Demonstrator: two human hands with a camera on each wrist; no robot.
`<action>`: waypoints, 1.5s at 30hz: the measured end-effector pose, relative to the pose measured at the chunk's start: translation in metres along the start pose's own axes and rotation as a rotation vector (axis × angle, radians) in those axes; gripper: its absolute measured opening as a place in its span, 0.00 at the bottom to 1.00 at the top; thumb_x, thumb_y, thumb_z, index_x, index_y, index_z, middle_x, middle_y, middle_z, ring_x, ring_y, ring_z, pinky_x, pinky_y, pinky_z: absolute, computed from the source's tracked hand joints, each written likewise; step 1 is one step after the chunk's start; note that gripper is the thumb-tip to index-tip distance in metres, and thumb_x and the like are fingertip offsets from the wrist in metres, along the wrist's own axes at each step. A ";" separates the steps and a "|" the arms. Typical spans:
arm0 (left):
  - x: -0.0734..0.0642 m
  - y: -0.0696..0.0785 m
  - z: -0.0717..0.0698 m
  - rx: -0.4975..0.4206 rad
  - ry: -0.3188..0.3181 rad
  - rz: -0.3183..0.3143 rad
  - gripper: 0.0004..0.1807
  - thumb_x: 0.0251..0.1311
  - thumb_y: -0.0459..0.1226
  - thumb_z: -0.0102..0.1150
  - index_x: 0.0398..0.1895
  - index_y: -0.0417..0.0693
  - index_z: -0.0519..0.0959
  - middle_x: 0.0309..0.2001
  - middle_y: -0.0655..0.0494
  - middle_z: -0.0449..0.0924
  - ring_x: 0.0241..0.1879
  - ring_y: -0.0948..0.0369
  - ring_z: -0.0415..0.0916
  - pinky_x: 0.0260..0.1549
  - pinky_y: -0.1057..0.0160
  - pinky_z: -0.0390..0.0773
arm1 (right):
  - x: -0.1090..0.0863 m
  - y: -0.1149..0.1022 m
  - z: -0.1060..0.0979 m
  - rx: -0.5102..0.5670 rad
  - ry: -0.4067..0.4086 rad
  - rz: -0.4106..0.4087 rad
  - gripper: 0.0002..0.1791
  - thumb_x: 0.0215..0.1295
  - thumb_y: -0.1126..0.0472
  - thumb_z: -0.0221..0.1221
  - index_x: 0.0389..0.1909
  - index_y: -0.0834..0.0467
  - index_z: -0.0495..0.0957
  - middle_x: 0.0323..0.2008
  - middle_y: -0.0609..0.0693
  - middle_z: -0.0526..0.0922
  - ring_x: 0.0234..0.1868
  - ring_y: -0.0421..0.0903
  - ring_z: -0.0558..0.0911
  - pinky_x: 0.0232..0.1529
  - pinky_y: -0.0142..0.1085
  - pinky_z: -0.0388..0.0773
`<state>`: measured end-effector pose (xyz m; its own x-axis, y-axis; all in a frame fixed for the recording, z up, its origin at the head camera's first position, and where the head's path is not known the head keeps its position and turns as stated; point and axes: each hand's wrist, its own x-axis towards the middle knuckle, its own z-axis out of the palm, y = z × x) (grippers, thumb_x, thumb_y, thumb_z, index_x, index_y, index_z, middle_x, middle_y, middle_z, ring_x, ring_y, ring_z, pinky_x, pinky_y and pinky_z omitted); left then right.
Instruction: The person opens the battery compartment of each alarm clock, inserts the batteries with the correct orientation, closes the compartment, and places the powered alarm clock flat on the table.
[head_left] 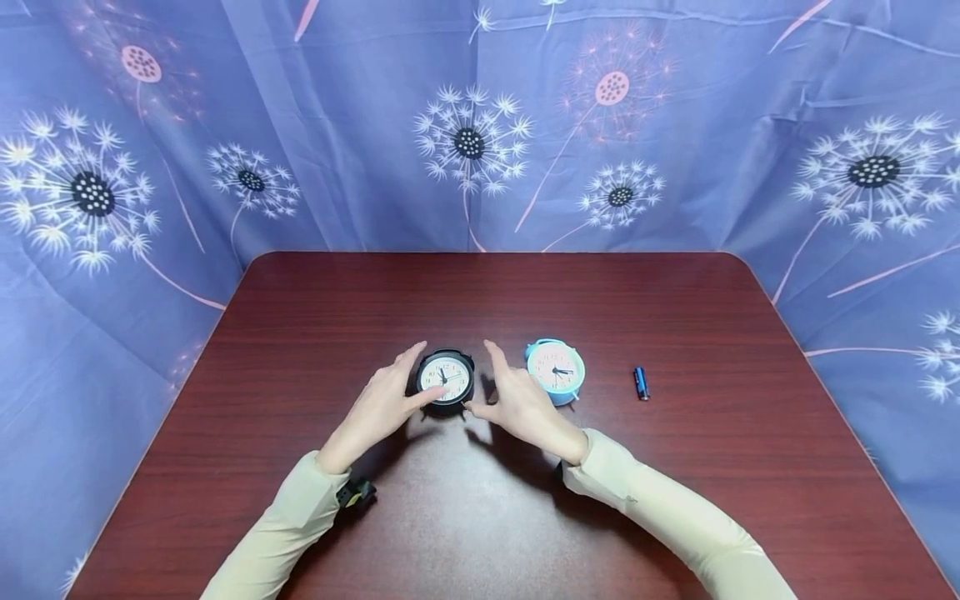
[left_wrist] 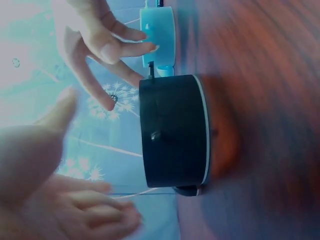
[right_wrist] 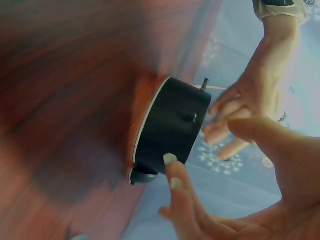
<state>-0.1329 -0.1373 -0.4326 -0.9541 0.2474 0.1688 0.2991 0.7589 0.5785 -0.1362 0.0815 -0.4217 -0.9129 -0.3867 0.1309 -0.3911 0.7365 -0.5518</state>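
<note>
A black twin-bell-style alarm clock (head_left: 447, 367) lies on the table with its white dial facing up. To its left is my left hand (head_left: 375, 406), fingers extended along the side and thumb reaching over the dial's lower edge. On the other side my right hand (head_left: 528, 408) is spread, thumb and forefinger apart, between this clock and a light blue alarm clock (head_left: 551, 365). Both wrist views show the black clock's side; in the right one, right fingertips (right_wrist: 172, 160) overlap its casing. Neither hand curls round it.
Right of the blue clock lies a small blue cylinder like a battery (head_left: 641, 383). The dark red wooden table (head_left: 375, 292) meets a blue dandelion-print cloth (head_left: 360, 150) at its back and sides. A black device (head_left: 356, 494) sits at the left cuff.
</note>
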 end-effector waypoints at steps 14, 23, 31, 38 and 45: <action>0.021 0.021 0.010 -0.177 0.210 0.253 0.18 0.64 0.34 0.55 0.15 0.52 0.69 0.12 0.68 0.62 0.14 0.73 0.58 0.15 0.74 0.59 | -0.015 0.026 -0.023 -0.006 0.269 -0.081 0.14 0.57 0.63 0.59 0.17 0.52 0.66 0.13 0.39 0.67 0.17 0.35 0.66 0.19 0.27 0.63; 0.042 0.039 0.024 -0.059 0.014 0.242 0.16 0.64 0.40 0.56 0.19 0.52 0.67 0.15 0.67 0.58 0.16 0.70 0.55 0.18 0.72 0.57 | -0.010 0.056 -0.052 -0.020 0.339 0.015 0.08 0.62 0.60 0.60 0.25 0.56 0.73 0.24 0.50 0.77 0.24 0.47 0.75 0.27 0.38 0.71; 0.058 0.060 0.046 -0.045 -0.266 0.149 0.39 0.52 0.40 0.70 0.65 0.34 0.64 0.60 0.39 0.73 0.61 0.47 0.70 0.61 0.51 0.70 | -0.016 0.075 -0.062 -0.069 0.116 0.101 0.34 0.62 0.49 0.63 0.59 0.66 0.66 0.53 0.66 0.75 0.55 0.62 0.73 0.52 0.54 0.72; 0.063 0.076 0.067 -0.024 -0.381 0.080 0.58 0.46 0.43 0.75 0.74 0.34 0.49 0.71 0.35 0.57 0.71 0.42 0.56 0.69 0.47 0.60 | -0.021 0.083 -0.067 -0.089 -0.096 0.160 0.54 0.52 0.49 0.70 0.70 0.70 0.51 0.62 0.72 0.67 0.62 0.69 0.67 0.58 0.60 0.68; 0.066 0.079 0.088 -0.032 -0.344 0.098 0.60 0.41 0.42 0.78 0.74 0.36 0.49 0.68 0.36 0.60 0.67 0.43 0.63 0.65 0.48 0.68 | -0.022 0.089 -0.064 -0.050 -0.141 0.156 0.57 0.48 0.57 0.73 0.71 0.72 0.48 0.65 0.71 0.64 0.63 0.67 0.68 0.58 0.60 0.69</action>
<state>-0.1711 -0.0078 -0.4457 -0.8581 0.5109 -0.0509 0.3833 0.7033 0.5987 -0.1583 0.1912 -0.4210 -0.9389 -0.3367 -0.0715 -0.2544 0.8188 -0.5146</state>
